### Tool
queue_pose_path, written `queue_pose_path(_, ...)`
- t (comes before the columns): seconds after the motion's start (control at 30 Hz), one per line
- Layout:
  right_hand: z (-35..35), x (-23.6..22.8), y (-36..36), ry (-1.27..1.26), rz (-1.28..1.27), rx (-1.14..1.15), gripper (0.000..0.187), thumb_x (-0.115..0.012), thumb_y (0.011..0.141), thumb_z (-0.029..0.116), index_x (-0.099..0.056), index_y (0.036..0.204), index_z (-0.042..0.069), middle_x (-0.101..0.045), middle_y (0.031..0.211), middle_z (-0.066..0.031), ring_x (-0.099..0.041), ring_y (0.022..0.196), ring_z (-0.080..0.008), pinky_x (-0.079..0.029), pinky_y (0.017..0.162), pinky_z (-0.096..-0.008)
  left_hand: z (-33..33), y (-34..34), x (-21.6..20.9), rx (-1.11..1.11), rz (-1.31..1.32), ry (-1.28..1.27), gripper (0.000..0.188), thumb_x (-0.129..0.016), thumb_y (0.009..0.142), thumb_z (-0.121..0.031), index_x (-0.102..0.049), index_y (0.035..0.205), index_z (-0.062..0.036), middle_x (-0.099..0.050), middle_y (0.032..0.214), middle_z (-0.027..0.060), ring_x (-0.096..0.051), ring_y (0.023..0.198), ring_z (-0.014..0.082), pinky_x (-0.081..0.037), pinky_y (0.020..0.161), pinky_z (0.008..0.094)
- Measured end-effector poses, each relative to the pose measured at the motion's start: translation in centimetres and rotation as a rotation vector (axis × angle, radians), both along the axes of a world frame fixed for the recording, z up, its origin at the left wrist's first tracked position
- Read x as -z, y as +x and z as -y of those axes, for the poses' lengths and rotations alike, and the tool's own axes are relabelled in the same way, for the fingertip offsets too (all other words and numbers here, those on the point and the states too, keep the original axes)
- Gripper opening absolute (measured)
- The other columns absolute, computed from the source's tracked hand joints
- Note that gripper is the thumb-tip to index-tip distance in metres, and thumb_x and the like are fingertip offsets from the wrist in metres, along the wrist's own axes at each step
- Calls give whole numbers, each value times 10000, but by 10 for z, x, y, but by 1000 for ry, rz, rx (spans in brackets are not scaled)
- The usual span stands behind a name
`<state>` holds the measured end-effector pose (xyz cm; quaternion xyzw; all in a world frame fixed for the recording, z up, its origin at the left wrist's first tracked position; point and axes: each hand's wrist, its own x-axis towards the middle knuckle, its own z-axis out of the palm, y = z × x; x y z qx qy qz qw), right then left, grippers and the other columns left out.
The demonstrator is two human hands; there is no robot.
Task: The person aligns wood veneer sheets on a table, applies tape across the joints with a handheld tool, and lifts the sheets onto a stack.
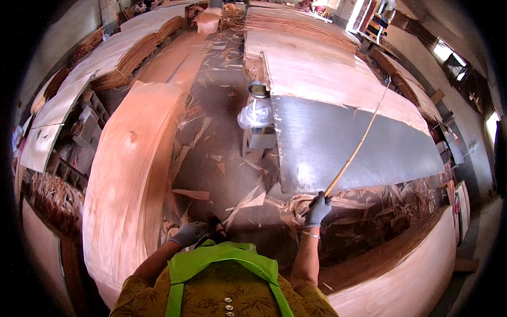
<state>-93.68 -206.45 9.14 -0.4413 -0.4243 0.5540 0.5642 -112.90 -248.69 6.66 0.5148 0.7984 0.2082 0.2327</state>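
perhaps, near the tall veneer stack (124,153), the gloved left hand (191,234) could catch a thin edge if it swung outward, though how its fingers stand cannot be told; further right, the gloved right hand (318,210) has fingers wrapped around the near end of a stick (349,158), whose far tip might tear the pale veneer sheet (332,74) if it dipped. slanting over the dark board (385,150), the stick looks slender, tan, jointed and slightly bent.

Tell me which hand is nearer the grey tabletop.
Right. The right hand, gripping a thin stick, is by the near edge of the grey tabletop; the left hand is farther off, left of it, beside the veneer stack.
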Motion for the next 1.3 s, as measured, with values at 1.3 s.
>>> queue_pose_path(1.3, -289, 47, -628, -433, -189, 49, 185, -611, 822, 211, -613, 936, 66, -599, 721, -31, -397, 390, -114, -318, 372, -255, -435, -746, -68, -140, 900, -64, 303, -479, 912, -215, -566, 1094, 10, -579, 799, 62, -532, 679, 137, -437, 633, 277)
